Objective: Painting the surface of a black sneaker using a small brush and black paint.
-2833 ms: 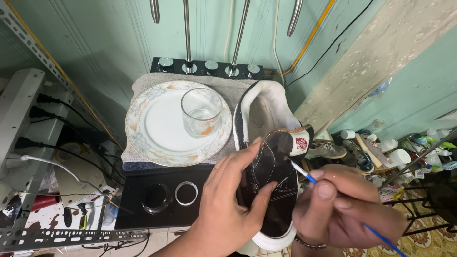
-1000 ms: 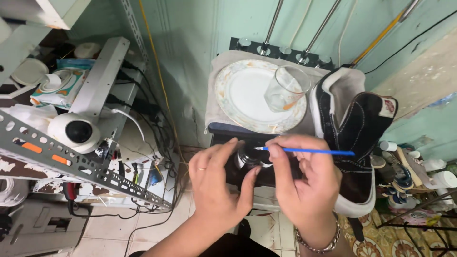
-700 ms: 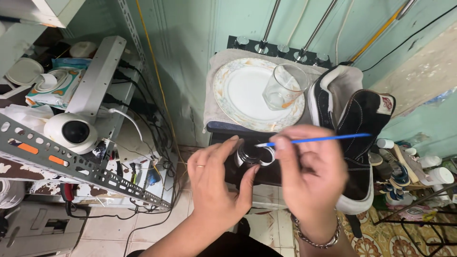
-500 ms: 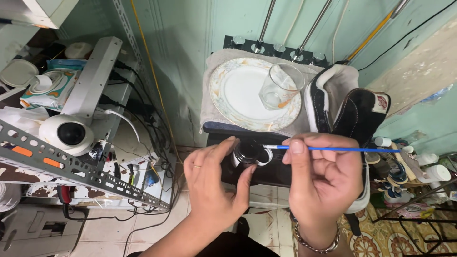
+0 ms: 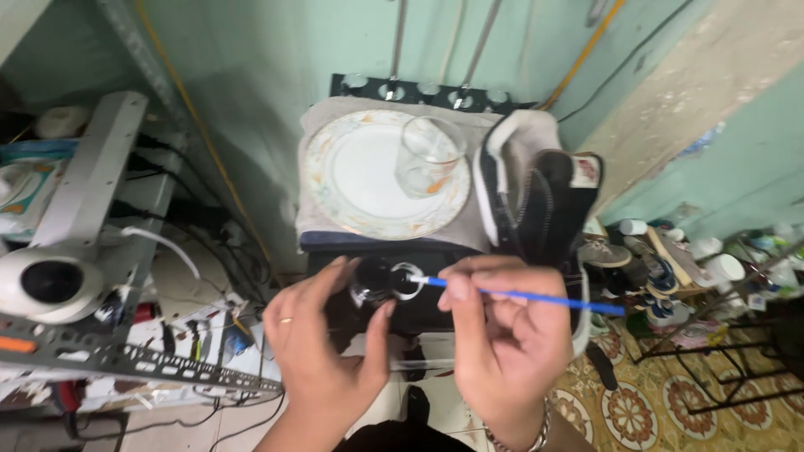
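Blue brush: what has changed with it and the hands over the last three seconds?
The right hand carried the blue brush off the black shoe to the small jar, which the left hand now holds. Plate and glass stayed put.

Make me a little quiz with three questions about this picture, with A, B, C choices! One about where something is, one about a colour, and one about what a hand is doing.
1. Where does the drinking glass stand?
A. on the plate
B. on the floor
C. inside the shoe

2. What colour is the handle of the thin brush?
A. red
B. blue
C. yellow

3. What is the left hand doing?
A. lying flat on the plate
B. gripping the shoe
C. steadying a small round jar with its fingers

Answers:
1. A, the glass sits on the plate's right side.
2. B, the handle pinched in the right hand is blue, its tip at the jar's mouth.
3. C, thumb and fingers curve around the jar.
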